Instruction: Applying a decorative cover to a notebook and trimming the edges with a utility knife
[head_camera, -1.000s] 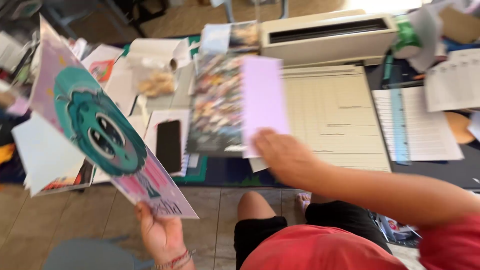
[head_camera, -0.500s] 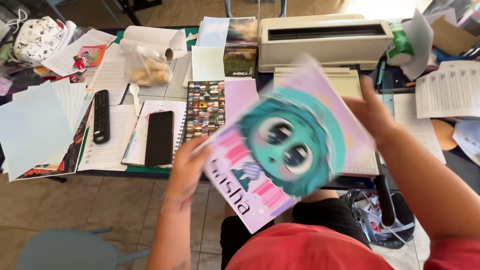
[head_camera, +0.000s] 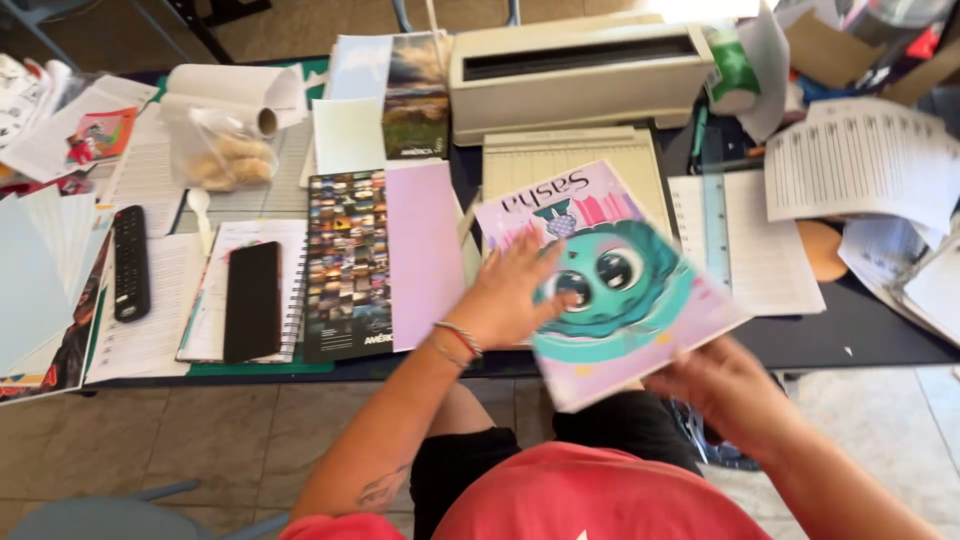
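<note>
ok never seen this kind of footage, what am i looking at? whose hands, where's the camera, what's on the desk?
There is no machine here: a person works with two bare hands, and the single camera sits on their head, looking down past their lap at a cluttered desk.

The left hand lies flat on a printed cover sheet with a teal big-eyed cartoon face. The right hand grips that sheet's near edge.

On the desk: a beige paper trimmer, a beige office machine behind it, a spiral notebook with a photo-mosaic cover, a lilac sheet, a black phone, a black remote and loose printed papers.
</note>
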